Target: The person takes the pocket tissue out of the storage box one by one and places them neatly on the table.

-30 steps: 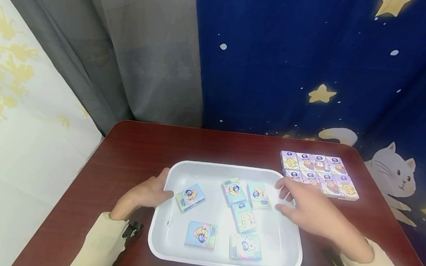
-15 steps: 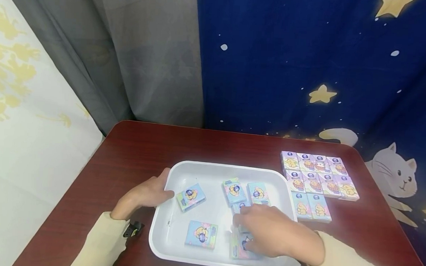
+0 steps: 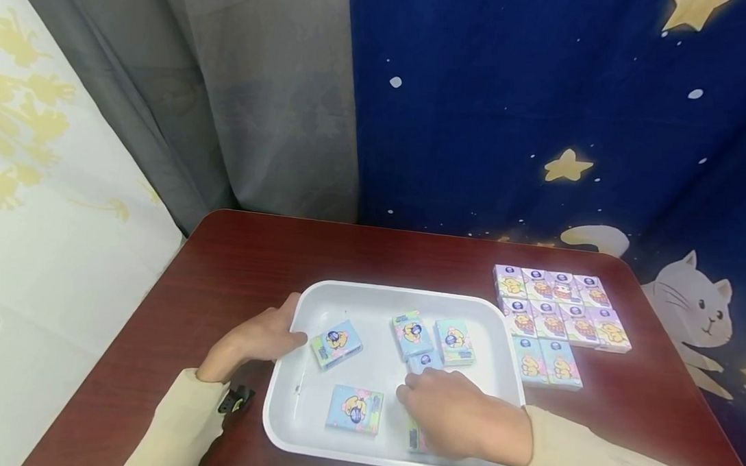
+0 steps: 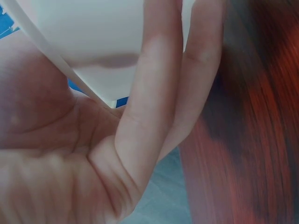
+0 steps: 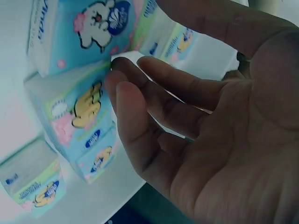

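Observation:
A white tray (image 3: 371,363) stands on the table with several blue tissue packs (image 3: 354,409) lying loose in it. My left hand (image 3: 261,335) grips its left wall, thumb inside and fingers along the outside, as the left wrist view also shows. Over the tray's front right part is my right hand (image 3: 449,414), covering most of one pack and part of another. In the right wrist view its loosely bent fingers (image 5: 133,109) meet the edge of a pack with a white dog (image 5: 100,23); thumb and fingers stay apart, with nothing pinched between them.
Right of the tray, purple tissue packs (image 3: 549,318) lie in two neat rows. Two blue packs (image 3: 546,364) lie side by side in front of them, close to the tray's right rim. Curtains (image 3: 475,127) hang behind the red-brown table (image 3: 348,249).
My right hand has moved left from the tray's right rim to the packs at its front right, uncovering the two blue packs outside. My left hand keeps its grip on the tray.

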`<move>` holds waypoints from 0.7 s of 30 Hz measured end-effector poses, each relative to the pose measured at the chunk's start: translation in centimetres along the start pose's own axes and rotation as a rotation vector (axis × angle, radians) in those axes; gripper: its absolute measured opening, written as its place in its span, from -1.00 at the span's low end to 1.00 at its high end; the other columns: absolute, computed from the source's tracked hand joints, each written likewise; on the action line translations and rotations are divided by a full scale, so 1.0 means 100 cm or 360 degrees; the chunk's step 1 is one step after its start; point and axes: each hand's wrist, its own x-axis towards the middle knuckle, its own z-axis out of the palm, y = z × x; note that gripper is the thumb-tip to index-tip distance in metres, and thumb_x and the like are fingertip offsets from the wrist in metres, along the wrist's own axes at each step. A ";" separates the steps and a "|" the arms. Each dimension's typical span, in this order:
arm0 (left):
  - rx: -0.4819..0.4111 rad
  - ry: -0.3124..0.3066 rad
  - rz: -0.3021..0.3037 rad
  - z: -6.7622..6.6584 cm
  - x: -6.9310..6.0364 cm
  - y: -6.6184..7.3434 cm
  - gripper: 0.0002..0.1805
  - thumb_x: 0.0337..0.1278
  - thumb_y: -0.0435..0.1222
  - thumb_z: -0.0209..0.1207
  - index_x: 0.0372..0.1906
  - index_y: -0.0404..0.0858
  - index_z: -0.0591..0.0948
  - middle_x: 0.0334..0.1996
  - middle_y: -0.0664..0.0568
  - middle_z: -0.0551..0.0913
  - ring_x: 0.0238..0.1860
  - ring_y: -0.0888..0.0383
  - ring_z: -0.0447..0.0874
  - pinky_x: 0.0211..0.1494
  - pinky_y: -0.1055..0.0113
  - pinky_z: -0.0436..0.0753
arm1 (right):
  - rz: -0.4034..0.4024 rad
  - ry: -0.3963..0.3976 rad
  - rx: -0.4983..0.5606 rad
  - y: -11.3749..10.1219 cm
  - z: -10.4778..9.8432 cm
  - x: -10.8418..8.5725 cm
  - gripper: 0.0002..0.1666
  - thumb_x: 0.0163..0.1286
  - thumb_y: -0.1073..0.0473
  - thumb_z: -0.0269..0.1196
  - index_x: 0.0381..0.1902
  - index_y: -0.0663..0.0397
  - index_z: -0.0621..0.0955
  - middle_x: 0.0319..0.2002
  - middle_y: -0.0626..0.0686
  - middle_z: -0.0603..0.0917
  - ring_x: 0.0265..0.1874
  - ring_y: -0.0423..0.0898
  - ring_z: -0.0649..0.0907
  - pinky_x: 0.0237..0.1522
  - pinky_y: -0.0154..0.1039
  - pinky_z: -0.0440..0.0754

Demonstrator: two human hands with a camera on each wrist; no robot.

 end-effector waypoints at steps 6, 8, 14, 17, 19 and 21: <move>0.0009 0.0000 -0.0003 0.000 0.001 -0.002 -0.27 0.37 -0.45 0.24 0.53 -0.41 0.19 -0.09 -0.25 0.71 -0.34 -0.03 0.86 -0.39 0.01 0.86 | -0.0031 0.0016 -0.0035 0.000 0.009 0.005 -0.51 0.11 0.13 0.69 -0.05 0.11 0.74 -0.22 -0.02 0.67 -0.30 -0.12 0.60 -0.27 -0.12 0.74; 0.0007 -0.0001 -0.0005 0.000 0.001 -0.002 -0.26 0.36 -0.44 0.24 0.53 -0.41 0.19 -0.09 -0.25 0.71 -0.35 -0.03 0.86 -0.39 0.01 0.86 | -0.0031 0.0024 -0.0033 0.000 0.011 0.005 -0.51 0.08 0.13 0.71 -0.07 0.12 0.74 -0.21 -0.02 0.66 -0.30 -0.12 0.58 -0.28 -0.12 0.74; -0.0006 0.0002 -0.0001 0.000 0.001 -0.002 -0.25 0.37 -0.45 0.25 0.54 -0.41 0.18 -0.10 -0.25 0.72 -0.36 -0.03 0.86 -0.41 0.01 0.86 | -0.0062 0.0079 0.0012 0.001 0.014 0.004 -0.38 0.04 0.12 0.73 0.07 0.08 0.75 -0.14 0.01 0.71 -0.15 -0.05 0.66 -0.12 -0.06 0.78; 0.0001 0.0001 -0.0003 0.000 0.002 -0.002 -0.25 0.37 -0.44 0.24 0.54 -0.41 0.18 -0.10 -0.25 0.72 -0.36 -0.03 0.86 -0.40 0.01 0.86 | -0.0093 0.0111 0.0046 0.001 0.015 0.001 -0.35 0.06 0.12 0.71 0.13 0.01 0.72 -0.23 -0.01 0.70 -0.19 -0.06 0.65 -0.15 -0.13 0.74; 0.0009 -0.0001 -0.0007 0.000 0.002 -0.002 -0.25 0.37 -0.44 0.24 0.54 -0.42 0.18 -0.10 -0.25 0.72 -0.36 -0.03 0.86 -0.40 0.02 0.86 | -0.0110 0.0131 0.0052 0.001 0.016 0.000 -0.36 0.08 0.12 0.70 0.13 -0.02 0.71 -0.32 -0.05 0.66 -0.27 -0.11 0.58 -0.24 -0.19 0.67; 0.0010 -0.0001 -0.0015 -0.001 0.002 -0.003 -0.25 0.37 -0.44 0.24 0.54 -0.42 0.18 -0.10 -0.25 0.72 -0.37 -0.02 0.86 -0.40 0.02 0.86 | -0.0138 0.0150 0.0044 0.002 0.017 -0.001 -0.36 0.09 0.12 0.70 0.13 -0.03 0.71 -0.38 -0.08 0.63 -0.33 -0.16 0.51 -0.29 -0.24 0.59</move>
